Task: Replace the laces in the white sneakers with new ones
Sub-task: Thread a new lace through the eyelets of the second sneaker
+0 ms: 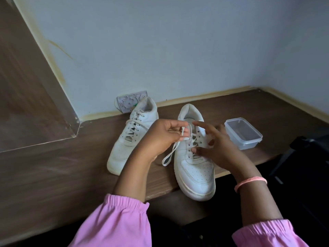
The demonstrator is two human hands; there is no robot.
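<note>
Head view: left hand (161, 134) pinches lace (170, 154) tip; right hand (216, 147), fingers spread, touches near sneaker (193, 168)

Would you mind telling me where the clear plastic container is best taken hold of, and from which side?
Probably from above, across its short sides. The clear plastic container sits upright and lidless on the wooden table, right of the right sneaker, with bare table on every side. The right hand is nearest.

Left hand (160, 134) pinches the white flat lace (171, 151) end above the near white leather sneaker (193, 163), right hand (216, 146) resting on its eyelets.
</note>
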